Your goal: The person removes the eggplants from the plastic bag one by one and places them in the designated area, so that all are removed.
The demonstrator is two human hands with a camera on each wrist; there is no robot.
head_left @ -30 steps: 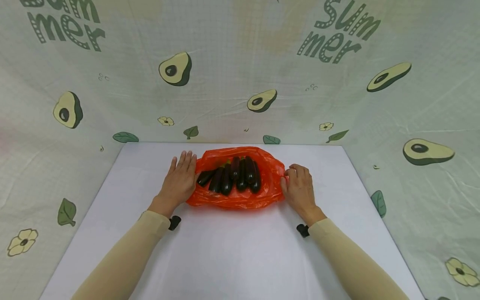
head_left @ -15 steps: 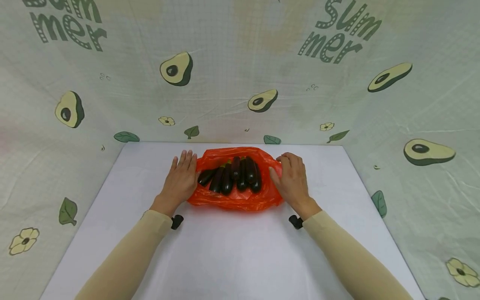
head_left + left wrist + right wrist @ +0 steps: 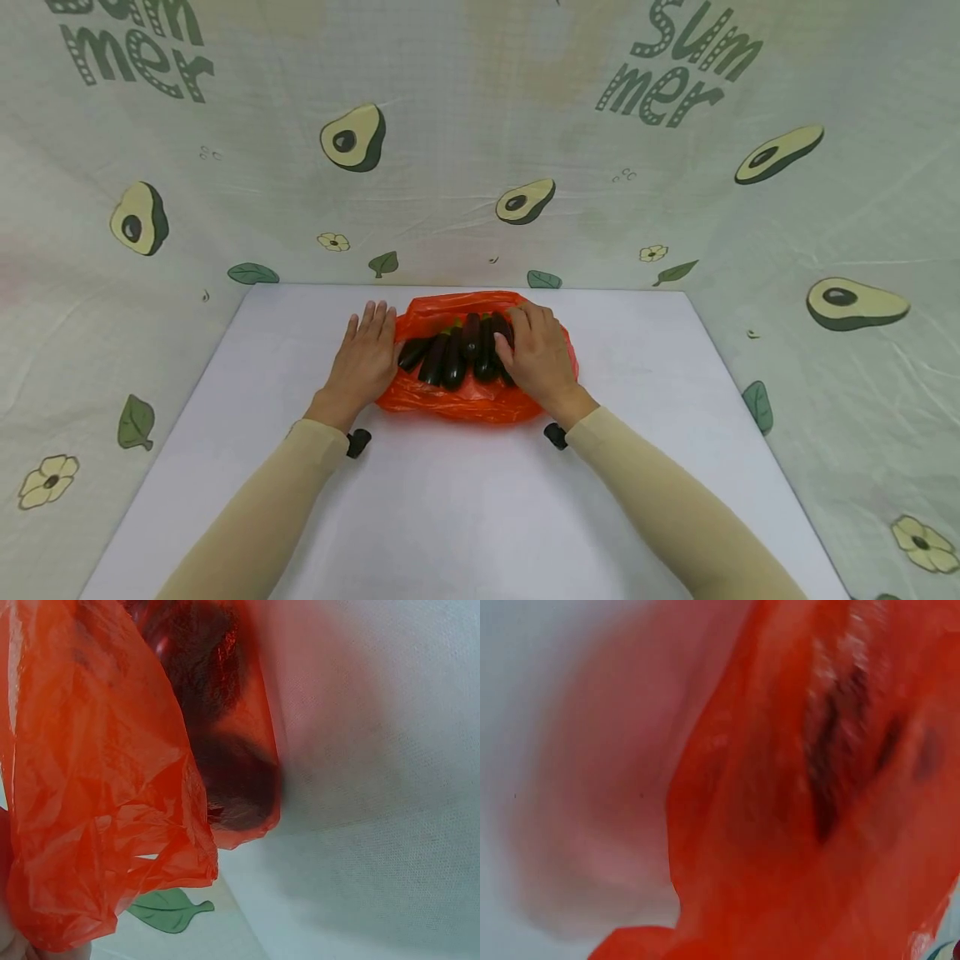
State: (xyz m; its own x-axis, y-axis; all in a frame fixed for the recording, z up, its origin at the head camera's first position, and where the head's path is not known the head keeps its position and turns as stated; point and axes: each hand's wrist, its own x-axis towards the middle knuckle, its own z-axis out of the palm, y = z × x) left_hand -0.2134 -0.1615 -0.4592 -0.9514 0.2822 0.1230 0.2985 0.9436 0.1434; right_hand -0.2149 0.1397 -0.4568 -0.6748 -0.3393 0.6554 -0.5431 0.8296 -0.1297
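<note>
Several dark glossy eggplants (image 3: 453, 360) lie side by side in an open red plastic bag (image 3: 450, 403). My left hand (image 3: 362, 354) rests along the bag's left side, its visible fingers straight and pointing away from me. In the left wrist view the bag (image 3: 97, 772) hangs in front, hiding most of that hand. Over the right end of the bag is my right hand (image 3: 538, 354), thumb and fingers apart around the rightmost eggplants and partly covering them. Whether it touches them is hidden. The right wrist view shows mostly red plastic (image 3: 772, 862), with dark shapes inside.
The bag lies on a white table (image 3: 465, 508), toward its far edge. A cloth (image 3: 450, 108) printed with avocados and leaves hangs behind and along both sides. A small black device (image 3: 556, 436) sits at the right wrist, another black one (image 3: 358, 442) at the left.
My right hand has let go of the bag's right edge and moved left over the rightmost eggplants. My left hand has stayed at the bag's left side, almost still.
</note>
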